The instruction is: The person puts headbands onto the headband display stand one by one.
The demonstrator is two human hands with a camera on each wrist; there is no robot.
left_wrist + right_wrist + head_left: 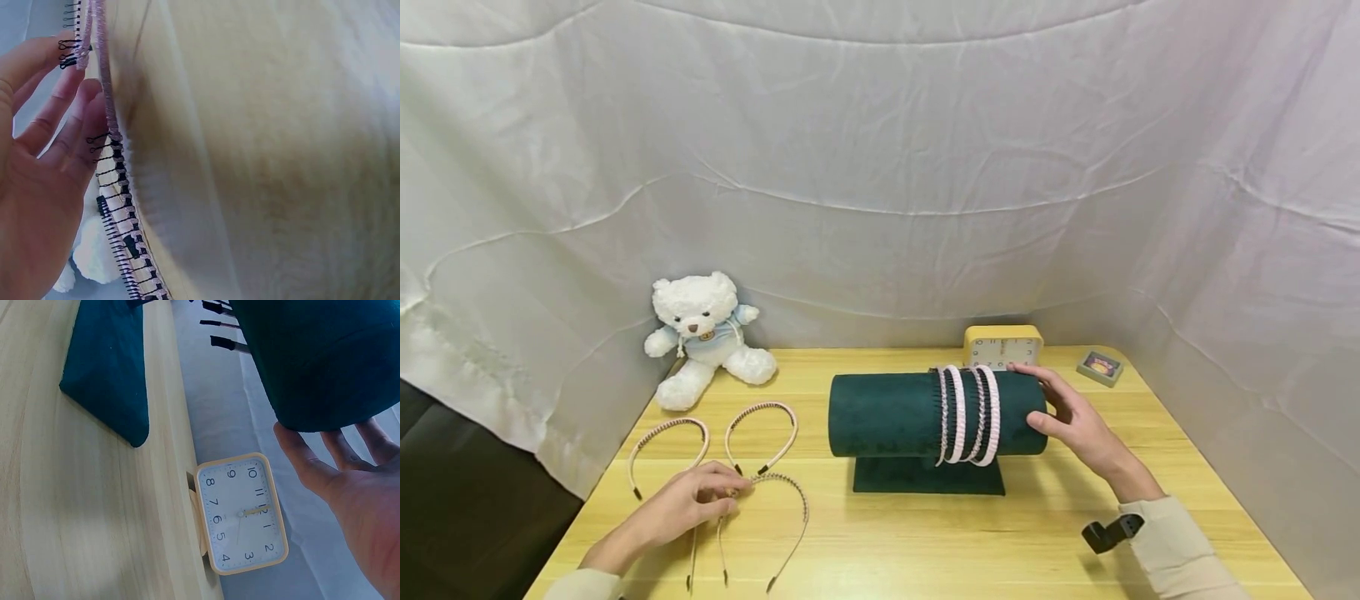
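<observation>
A dark green cylindrical display stand [880, 417] is on the table, with several pink headbands [992, 417] around its right half. My right hand [1078, 425] grips the stand's right end, thumb in front and fingers over the top; in the right wrist view, the right hand's fingertips [290, 437] meet the roll's edge. To the left, my left hand [692, 500] hovers low over loose headbands, its fingertips at a thin toothed headband [805, 508]. Seen from the left wrist, the loosely extended fingers [62, 100] are beside this headband's toothed band [125, 194]. Two pink headbands [793, 425] [703, 433] lie behind the left hand.
A white teddy bear [707, 342] in a blue top sits at the back left. Behind the stand is a yellow clock [1003, 342], and a small grey box [1100, 367] lies at the back right. Pale curtains [880, 167] enclose the wooden table [925, 542].
</observation>
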